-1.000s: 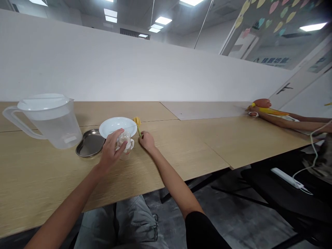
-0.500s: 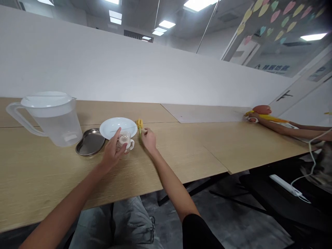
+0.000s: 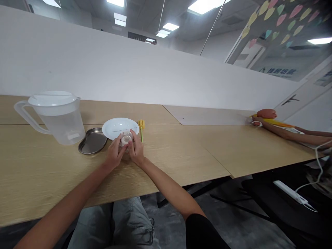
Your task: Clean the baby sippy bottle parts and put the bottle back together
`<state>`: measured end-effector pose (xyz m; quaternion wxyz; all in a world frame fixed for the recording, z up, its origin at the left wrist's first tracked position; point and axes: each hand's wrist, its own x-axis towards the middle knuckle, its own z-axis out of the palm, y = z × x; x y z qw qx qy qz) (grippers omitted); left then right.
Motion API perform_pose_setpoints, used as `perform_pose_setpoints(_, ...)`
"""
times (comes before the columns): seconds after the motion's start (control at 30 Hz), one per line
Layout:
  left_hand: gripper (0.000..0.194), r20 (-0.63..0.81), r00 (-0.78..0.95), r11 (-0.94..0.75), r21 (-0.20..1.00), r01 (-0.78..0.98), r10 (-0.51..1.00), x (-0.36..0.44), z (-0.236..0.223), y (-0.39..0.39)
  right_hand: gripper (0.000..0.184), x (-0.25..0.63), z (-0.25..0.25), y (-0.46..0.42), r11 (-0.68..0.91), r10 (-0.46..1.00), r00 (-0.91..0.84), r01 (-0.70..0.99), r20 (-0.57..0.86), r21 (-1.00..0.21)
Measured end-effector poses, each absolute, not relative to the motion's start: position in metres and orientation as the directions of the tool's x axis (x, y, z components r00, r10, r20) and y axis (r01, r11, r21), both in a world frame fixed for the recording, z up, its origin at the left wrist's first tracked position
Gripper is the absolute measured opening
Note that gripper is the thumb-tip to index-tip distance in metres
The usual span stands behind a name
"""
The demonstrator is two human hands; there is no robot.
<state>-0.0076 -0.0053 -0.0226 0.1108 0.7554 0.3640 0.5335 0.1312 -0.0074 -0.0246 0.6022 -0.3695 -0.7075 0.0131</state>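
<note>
Between my two hands, near the front of the white plate, is a small clear baby bottle (image 3: 126,137) with a domed see-through cap. My left hand (image 3: 114,152) is wrapped round its left side. My right hand (image 3: 137,149) closes round the right side, with both thumbs near the front. The fingers hide most of the bottle's body and its side handle. Right behind it sits the white plate (image 3: 114,126), which looks like a shallow bowl. Just right of the plate lies a tulip-shaped yellow brush head on a green stem (image 3: 141,125).
A clear plastic pitcher (image 3: 62,121) with a white lid stands at the left. Beside it is a kidney-shaped metal tray (image 3: 92,141). At the far right, another person's arms (image 3: 287,133) reach over the wooden table (image 3: 181,155) to a baby doll (image 3: 266,113).
My right hand has moved left from beside the yellow brush onto the bottle, covering its handle. My left hand stays on the bottle. The view has shifted slightly.
</note>
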Motion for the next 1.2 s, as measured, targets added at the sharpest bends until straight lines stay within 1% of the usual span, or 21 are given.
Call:
perform_pose_setpoints(0.1, 0.062, 0.727, 0.187, -0.721, 0.544, 0.429, 0.660, -0.009, -0.022, -0.005, 0.055, 0.130, -0.031, -0.006, 0.722, 0.547, 0.024, 0.491, 0.837, -0.487)
perform_pose_setpoints(0.3, 0.060, 0.740, 0.203, -0.738, 0.520, 0.430, 0.641, -0.009, -0.021, -0.003, 0.057, 0.129, -0.038, -0.003, 0.732, 0.525, 0.069, 0.473, 0.849, -0.491)
perform_pose_setpoints(0.4, 0.060, 0.742, 0.195, -0.735, 0.523, 0.431, 0.642, -0.008, -0.023, -0.002, 0.060, 0.130, -0.038, -0.003, 0.707, 0.549, 0.061, 0.498, 0.834, -0.502)
perform_pose_setpoints(0.53, 0.060, 0.739, 0.175, -0.728, 0.542, 0.421, 0.651, -0.008, -0.025, -0.002, 0.060, 0.130, -0.038, -0.002, 0.711, 0.543, 0.061, 0.498, 0.838, -0.497)
perform_pose_setpoints(0.63, 0.060, 0.725, 0.167, -0.714, 0.561, 0.419, 0.668, -0.008, -0.026, -0.003, 0.061, 0.131, -0.038, -0.002, 0.691, 0.542, 0.048, 0.543, 0.839, -0.478)
perform_pose_setpoints(0.73, 0.061, 0.715, 0.165, -0.706, 0.576, 0.412, 0.679, -0.008, -0.026, -0.003, 0.061, 0.132, -0.037, -0.001, 0.687, 0.518, 0.022, 0.585, 0.855, -0.431)
perform_pose_setpoints(0.87, 0.062, 0.702, 0.165, -0.697, 0.593, 0.404, 0.693, -0.008, -0.026, -0.004, 0.059, 0.133, -0.035, -0.001, 0.710, 0.483, -0.004, 0.587, 0.876, -0.389)
perform_pose_setpoints(1.03, 0.064, 0.705, 0.164, -0.700, 0.591, 0.402, 0.690, -0.008, -0.024, -0.004, 0.058, 0.134, -0.033, -0.003, 0.712, 0.536, -0.011, 0.543, 0.844, -0.445)
perform_pose_setpoints(1.2, 0.062, 0.698, 0.166, -0.693, 0.595, 0.406, 0.696, -0.008, -0.022, -0.005, 0.062, 0.134, -0.033, -0.004, 0.692, 0.584, 0.011, 0.517, 0.812, -0.504)
